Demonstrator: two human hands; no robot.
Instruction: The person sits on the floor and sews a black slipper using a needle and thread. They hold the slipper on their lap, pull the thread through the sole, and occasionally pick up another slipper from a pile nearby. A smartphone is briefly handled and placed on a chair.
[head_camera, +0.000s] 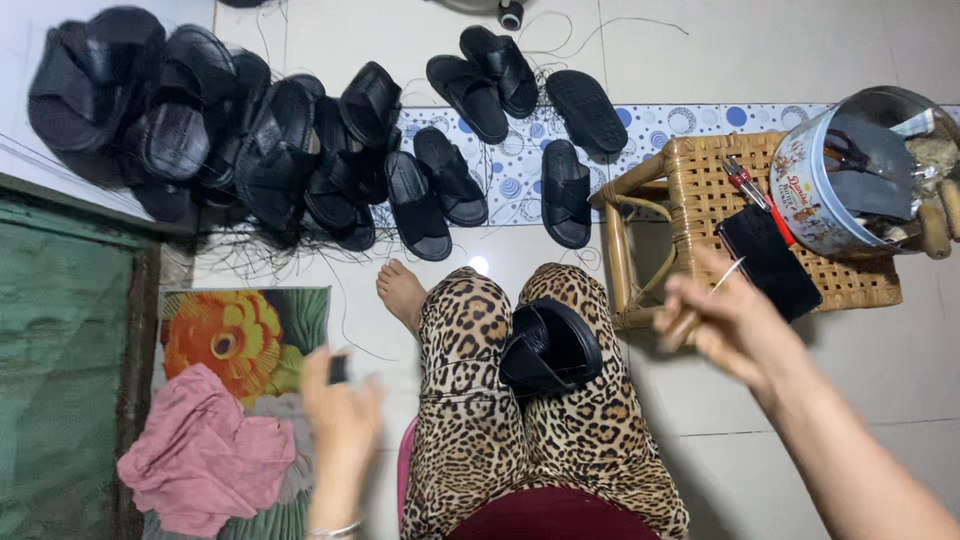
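Observation:
A black sandal (550, 350) lies on my lap, across my leopard-print trousers (470, 400). My left hand (340, 405) is raised at the left, blurred, pinching a small dark object (338, 368) between its fingertips. My right hand (725, 320) is lifted to the right of the sandal, closed on a thin needle (728, 275) that points up and to the right. Neither hand touches the sandal.
A wicker stool (700, 190) at right carries a round tin (850, 170) of tools, a dark phone (770, 260) and a red-handled tool (755, 195). Several black sandals (270, 150) lie heaped and scattered on the tiled floor ahead. A pink cloth (205, 455) rests on a fish-pattern mat (240, 335).

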